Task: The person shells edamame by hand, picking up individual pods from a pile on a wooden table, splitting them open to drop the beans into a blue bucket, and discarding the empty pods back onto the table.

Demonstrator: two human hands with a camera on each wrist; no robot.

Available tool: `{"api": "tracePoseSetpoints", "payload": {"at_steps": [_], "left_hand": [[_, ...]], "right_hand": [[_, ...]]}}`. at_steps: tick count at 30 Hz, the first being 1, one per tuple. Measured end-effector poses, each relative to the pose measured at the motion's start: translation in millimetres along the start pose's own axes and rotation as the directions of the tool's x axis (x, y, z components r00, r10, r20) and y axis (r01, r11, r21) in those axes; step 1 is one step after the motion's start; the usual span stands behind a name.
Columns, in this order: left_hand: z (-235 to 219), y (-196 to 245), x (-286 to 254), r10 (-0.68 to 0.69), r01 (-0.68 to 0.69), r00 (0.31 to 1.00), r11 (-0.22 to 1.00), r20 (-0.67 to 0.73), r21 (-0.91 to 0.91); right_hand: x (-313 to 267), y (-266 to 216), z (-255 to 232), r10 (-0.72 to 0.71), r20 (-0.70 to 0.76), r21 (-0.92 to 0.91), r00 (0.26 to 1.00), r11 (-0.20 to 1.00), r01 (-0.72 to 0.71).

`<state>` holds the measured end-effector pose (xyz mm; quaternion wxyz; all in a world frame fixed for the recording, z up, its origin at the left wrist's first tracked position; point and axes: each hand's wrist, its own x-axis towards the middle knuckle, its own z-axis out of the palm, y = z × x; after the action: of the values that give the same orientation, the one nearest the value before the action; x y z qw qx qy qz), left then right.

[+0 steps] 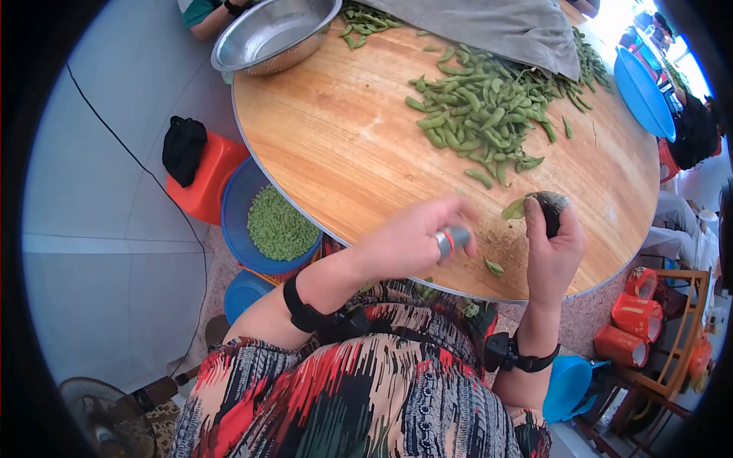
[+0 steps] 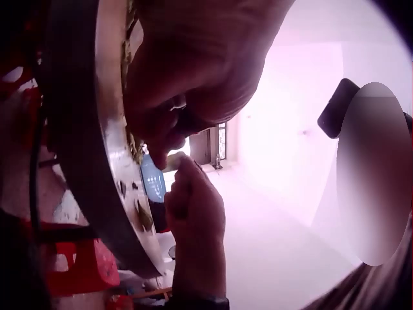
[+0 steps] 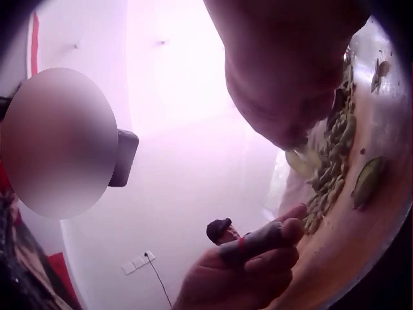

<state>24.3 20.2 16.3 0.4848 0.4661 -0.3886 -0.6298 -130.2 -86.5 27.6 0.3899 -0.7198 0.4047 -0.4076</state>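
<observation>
My right hand [image 1: 556, 248] pinches a green soybean pod [image 1: 514, 209] at its fingertips, above the near part of the round wooden table. A dark rounded shape with a speckled grey edge [image 1: 553, 206] shows between its thumb and fingers; I cannot tell what it is. My left hand [image 1: 408, 238], blurred, is just left of it with loosely bent fingers, and nothing shows in its grip. Grey wrapping with a red band [image 3: 255, 245] covers one of its digits. One loose pod [image 1: 493, 267] lies on the table below the hands, and a large heap of pods [image 1: 489, 107] lies beyond.
Grey cloth [image 1: 489, 30] covers part of the heap. A metal colander [image 1: 267, 38] stands at the far left edge. Below the left edge, a blue basket [image 1: 233, 206] contains shelled green beans beside a red stool [image 1: 206, 179]. Another blue basket [image 1: 645, 91] is at the right.
</observation>
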Motion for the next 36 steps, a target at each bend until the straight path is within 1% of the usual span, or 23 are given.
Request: {"api": "tracePoseSetpoints", "payload": {"at_steps": [1, 2, 3, 4, 5, 8, 12, 14, 15, 17, 18, 19, 21, 22, 23, 25, 27, 30, 31, 32, 33, 35, 36], "left_hand": [[2, -1, -1, -0.097, 0.102, 0.988, 0.994, 0.119, -0.033], [6, -1, -1, -0.097, 0.101, 0.988, 0.994, 0.118, -0.032], [12, -1, 0, -0.120, 0.149, 0.985, 0.950, 0.120, -0.276], [16, -1, 2, -0.142, 0.188, 0.982, 0.845, 0.128, -0.501], [16, -2, 5, -0.139, 0.186, 0.982, 0.846, 0.129, -0.500], [16, -14, 13, -0.130, 0.120, 0.991, 0.856, 0.017, -0.504], [14, -20, 17, -0.076, 0.085, 0.996, 0.878, 0.038, -0.471], [11, -14, 16, 0.020, -0.014, 1.000, 0.968, 0.023, -0.250], [8, -8, 14, 0.019, -0.012, 0.999, 0.969, 0.025, -0.248], [-7, 6, 6, 0.051, -0.047, 0.999, 0.975, -0.012, 0.216], [-20, 8, 5, 0.024, 0.011, 0.992, 0.961, -0.123, 0.276], [-29, 7, 6, 0.018, 0.017, 0.993, 0.959, -0.118, 0.284], [-40, 2, 9, 0.359, -0.067, 0.841, 0.811, -0.405, 0.581], [-42, -2, 12, 0.359, -0.067, 0.845, 0.807, -0.396, 0.587], [-41, -7, 16, 0.398, -0.118, 0.875, 0.726, -0.274, 0.677], [-34, -4, 19, 0.426, -0.182, 0.894, 0.633, -0.141, 0.752], [-20, 3, 13, 0.059, -0.038, 0.961, 0.996, -0.271, 0.082], [-13, 6, 11, 0.032, -0.060, 0.966, 0.993, -0.256, -0.101], [-11, 6, 11, 0.027, -0.055, 0.967, 0.993, -0.254, -0.104], [-10, 5, 12, 0.020, -0.060, 0.988, 0.963, -0.152, -0.262], [-8, 4, 13, 0.032, -0.049, 0.998, 0.910, -0.050, -0.413], [-4, 2, 16, 0.039, -0.049, 0.999, 0.893, -0.032, -0.447], [-3, 0, 17, 0.050, -0.052, 0.999, 0.876, -0.017, -0.479]], "right_hand": [[-1, 0, 2, 0.000, 0.000, 0.001, 1.000, 1.000, 0.000], [-3, -2, 5, -0.168, 0.002, -0.161, 0.986, 0.973, 0.166], [-6, -4, 8, -0.329, 0.030, -0.316, 0.944, 0.893, 0.321], [-15, -13, 15, -0.220, 0.034, -0.198, 0.975, 0.955, 0.223], [-20, -18, 18, -0.223, 0.032, -0.199, 0.974, 0.954, 0.225], [-26, -14, 20, 0.156, 0.200, 0.313, 0.967, 0.925, -0.214], [-25, 3, 10, 0.349, 0.342, 0.473, 0.873, 0.739, -0.481], [-18, 1, 0, 0.331, 0.605, 0.639, 0.724, 0.340, -0.690], [-13, 5, -6, 0.332, 0.603, 0.642, 0.725, 0.338, -0.688], [0, 16, -18, 0.185, 0.747, 0.383, 0.639, 0.666, -0.641], [13, 19, -29, -0.029, 0.878, 0.305, 0.477, 0.801, -0.515], [16, 15, -20, -0.031, 0.874, 0.315, 0.484, 0.796, -0.517], [16, 1, 6, -0.014, 0.546, -0.024, 0.838, 0.999, 0.033], [21, 2, 14, -0.117, 0.458, -0.268, 0.881, 0.927, 0.263], [21, 2, 20, -0.116, 0.450, -0.270, 0.885, 0.928, 0.259], [23, 2, 29, -0.086, 0.442, -0.593, 0.893, 0.719, 0.363], [19, 7, 24, -0.070, 0.437, -0.562, 0.897, 0.757, 0.333], [8, 14, 15, -0.168, 0.372, -0.387, 0.913, 0.866, 0.317], [5, 10, 10, 0.126, 0.432, -0.103, 0.893, 0.991, -0.090], [3, 7, 5, 0.354, 0.562, 0.148, 0.747, 0.846, -0.512], [0, 3, 2, 0.357, 0.561, 0.147, 0.746, 0.844, -0.515], [-4, -4, -2, 0.323, 0.771, 0.471, 0.549, 0.292, -0.832], [-7, -4, -2, 0.324, 0.769, 0.474, 0.552, 0.291, -0.831]]}}
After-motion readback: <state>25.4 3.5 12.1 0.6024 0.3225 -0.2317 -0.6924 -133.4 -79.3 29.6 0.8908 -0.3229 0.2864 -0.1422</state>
